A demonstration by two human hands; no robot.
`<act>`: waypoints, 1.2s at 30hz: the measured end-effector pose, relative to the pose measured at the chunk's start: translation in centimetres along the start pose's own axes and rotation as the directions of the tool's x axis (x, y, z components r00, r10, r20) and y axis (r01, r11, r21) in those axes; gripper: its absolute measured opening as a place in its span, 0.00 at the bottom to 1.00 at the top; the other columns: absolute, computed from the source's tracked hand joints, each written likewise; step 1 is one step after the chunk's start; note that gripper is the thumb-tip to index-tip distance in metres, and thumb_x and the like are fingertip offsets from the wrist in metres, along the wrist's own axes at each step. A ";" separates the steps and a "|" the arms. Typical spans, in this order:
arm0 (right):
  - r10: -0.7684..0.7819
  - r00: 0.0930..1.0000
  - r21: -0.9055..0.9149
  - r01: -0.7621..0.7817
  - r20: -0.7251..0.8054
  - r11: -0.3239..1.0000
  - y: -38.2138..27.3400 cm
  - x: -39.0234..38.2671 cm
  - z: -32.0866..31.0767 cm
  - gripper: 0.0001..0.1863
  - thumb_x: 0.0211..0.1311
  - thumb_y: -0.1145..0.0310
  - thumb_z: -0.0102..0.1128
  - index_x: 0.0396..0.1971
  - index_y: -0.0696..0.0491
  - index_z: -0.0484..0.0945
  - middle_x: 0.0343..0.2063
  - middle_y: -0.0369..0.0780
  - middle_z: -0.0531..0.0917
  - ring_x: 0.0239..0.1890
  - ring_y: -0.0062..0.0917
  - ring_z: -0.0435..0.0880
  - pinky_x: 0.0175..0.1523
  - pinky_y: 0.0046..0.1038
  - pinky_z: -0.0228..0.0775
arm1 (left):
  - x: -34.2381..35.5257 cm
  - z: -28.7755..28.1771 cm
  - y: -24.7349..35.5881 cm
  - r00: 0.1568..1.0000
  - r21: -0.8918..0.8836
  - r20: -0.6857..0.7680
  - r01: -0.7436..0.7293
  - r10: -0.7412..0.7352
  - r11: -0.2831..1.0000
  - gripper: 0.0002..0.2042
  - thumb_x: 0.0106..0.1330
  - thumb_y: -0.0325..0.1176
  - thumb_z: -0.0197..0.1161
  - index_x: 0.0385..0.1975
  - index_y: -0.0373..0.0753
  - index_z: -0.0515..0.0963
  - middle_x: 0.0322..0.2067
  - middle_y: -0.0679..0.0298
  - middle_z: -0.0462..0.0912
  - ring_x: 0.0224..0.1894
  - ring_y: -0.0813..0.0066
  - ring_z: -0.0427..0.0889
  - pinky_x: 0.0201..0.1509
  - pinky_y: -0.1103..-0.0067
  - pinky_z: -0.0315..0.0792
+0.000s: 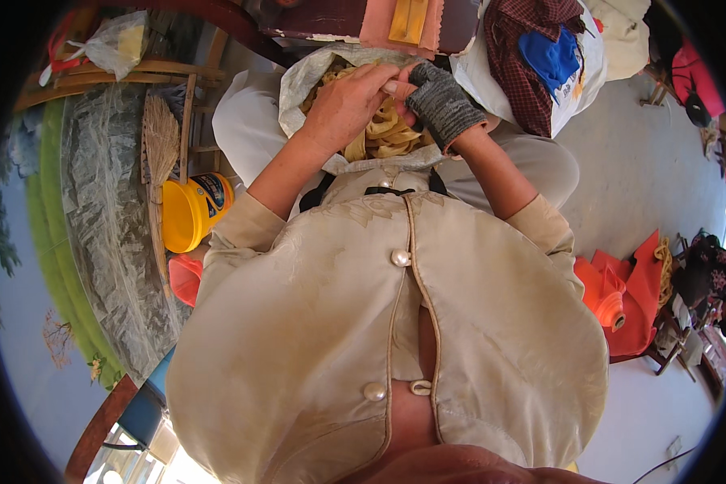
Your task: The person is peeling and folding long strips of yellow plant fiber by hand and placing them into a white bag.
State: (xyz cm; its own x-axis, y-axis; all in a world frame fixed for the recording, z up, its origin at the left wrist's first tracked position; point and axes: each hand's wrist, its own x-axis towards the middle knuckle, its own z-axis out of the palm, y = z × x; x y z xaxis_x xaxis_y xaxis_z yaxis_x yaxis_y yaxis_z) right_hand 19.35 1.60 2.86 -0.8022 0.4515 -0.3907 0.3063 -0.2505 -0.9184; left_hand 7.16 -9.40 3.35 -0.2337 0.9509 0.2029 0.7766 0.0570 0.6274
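My left hand (348,106) is bare, its fingers bent and pressed together. It meets my right hand (437,98), which wears a grey knitted fingerless glove and has its thumb and fingers closed in a pinch. What lies between the fingertips is too small and too covered to make out. Both hands are over a white woven sack (297,87) set between my knees. Loops of pale yellow flat strips (385,139) fill the sack, partly hidden under my hands.
Ahead is a dark red table (323,20) with a pink cloth and a yellow-orange block (408,20). A white bag (593,77) with checked and blue cloth stands at the right. To my left are a yellow bucket (181,216) and a straw broom (160,137); red-orange sheets (633,290) lie right.
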 end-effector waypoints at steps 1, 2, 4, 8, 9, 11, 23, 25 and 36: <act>-0.002 0.999 -0.051 0.004 0.040 0.999 0.4 0.3 0.1 0.17 0.54 0.56 0.58 0.19 0.54 0.71 0.12 0.35 0.74 0.10 0.17 0.69 0.14 0.19 0.59 | 0.0 0.0 -0.1 1.000 0.008 -0.010 -0.002 0.002 1.000 0.19 0.53 0.21 0.56 0.46 0.45 0.72 0.36 0.59 0.76 0.36 0.58 0.76 0.38 0.74 0.71; 0.061 0.996 -0.062 -0.058 0.061 0.996 0.6 0.4 -0.2 0.18 0.55 0.54 0.56 0.19 0.55 0.71 0.11 0.36 0.73 0.10 0.19 0.70 0.16 0.21 0.61 | 0.0 -0.3 -0.2 0.999 0.084 0.035 -0.009 0.006 0.996 0.20 0.52 0.20 0.55 0.45 0.47 0.72 0.34 0.62 0.76 0.35 0.60 0.77 0.36 0.74 0.71; 0.040 0.993 -0.221 -0.014 0.113 0.975 0.7 0.5 -0.1 0.19 0.56 0.53 0.53 0.21 0.55 0.72 0.12 0.38 0.73 0.13 0.24 0.72 0.20 0.26 0.64 | 0.2 -0.2 -1.7 0.986 0.172 0.006 -0.165 0.166 0.971 0.20 0.49 0.20 0.56 0.43 0.47 0.73 0.34 0.63 0.76 0.34 0.61 0.77 0.35 0.74 0.71; -0.294 0.935 -0.567 0.355 0.199 0.744 0.1 0.4 0.7 0.17 0.56 0.54 0.50 0.24 0.54 0.74 0.19 0.43 0.76 0.24 0.35 0.76 0.32 0.35 0.67 | 1.5 -0.6 -5.0 0.893 0.335 -0.041 -0.411 0.448 0.848 0.13 0.46 0.26 0.57 0.35 0.41 0.72 0.33 0.64 0.75 0.34 0.64 0.76 0.35 0.75 0.70; -0.356 0.916 -0.577 0.393 0.183 0.716 0.1 0.1 1.0 0.16 0.55 0.55 0.50 0.25 0.54 0.74 0.21 0.44 0.76 0.25 0.36 0.76 0.33 0.35 0.67 | 1.8 -0.6 -5.7 0.864 0.369 -0.050 -0.450 0.501 0.813 0.12 0.46 0.27 0.57 0.33 0.40 0.72 0.32 0.63 0.75 0.34 0.63 0.76 0.35 0.74 0.70; -0.478 0.866 -0.606 0.460 0.144 0.649 -0.2 -0.4 1.5 0.15 0.54 0.57 0.51 0.28 0.54 0.76 0.26 0.46 0.77 0.29 0.37 0.75 0.36 0.36 0.67 | 2.8 -0.6 -7.2 0.843 0.376 -0.049 -0.481 0.535 0.792 0.11 0.47 0.31 0.58 0.32 0.39 0.70 0.32 0.62 0.74 0.34 0.63 0.75 0.35 0.74 0.69; -0.547 0.828 -0.807 0.238 -0.122 0.541 -1.9 5.5 -5.7 0.16 0.56 0.56 0.53 0.32 0.55 0.77 0.26 0.45 0.77 0.30 0.36 0.77 0.38 0.33 0.68 | 7.4 1.2 -5.4 0.966 -0.862 0.178 0.244 -0.186 0.444 0.08 0.65 0.33 0.52 0.42 0.41 0.69 0.23 0.74 0.65 0.23 0.85 0.64 0.28 0.85 0.65; -0.818 0.574 -0.885 0.401 0.042 0.236 1.3 7.9 -7.5 0.16 0.53 0.56 0.57 0.30 0.55 0.78 0.23 0.45 0.75 0.27 0.36 0.77 0.35 0.32 0.67 | 8.2 1.2 -5.9 0.959 -0.861 0.192 0.267 -0.210 0.432 0.08 0.65 0.35 0.53 0.40 0.43 0.71 0.21 0.75 0.65 0.22 0.86 0.63 0.27 0.87 0.63; -0.559 0.800 -0.864 0.110 -0.216 0.491 -1.1 8.9 -6.3 0.16 0.59 0.56 0.48 0.34 0.54 0.76 0.27 0.48 0.77 0.35 0.40 0.78 0.42 0.36 0.69 | 11.2 2.5 -8.0 0.968 -0.388 -0.167 0.112 -0.190 0.915 0.09 0.56 0.35 0.59 0.34 0.40 0.75 0.28 0.65 0.79 0.29 0.74 0.77 0.34 0.79 0.70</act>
State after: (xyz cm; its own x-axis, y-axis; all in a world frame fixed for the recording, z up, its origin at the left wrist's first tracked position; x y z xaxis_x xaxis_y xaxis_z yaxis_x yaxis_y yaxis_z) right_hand 15.07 11.25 -0.04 -0.7024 0.6867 0.1873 0.5054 0.6664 -0.5482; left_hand -0.22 1.56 -1.29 -0.4709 0.8586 0.2029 0.4571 0.0408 0.8885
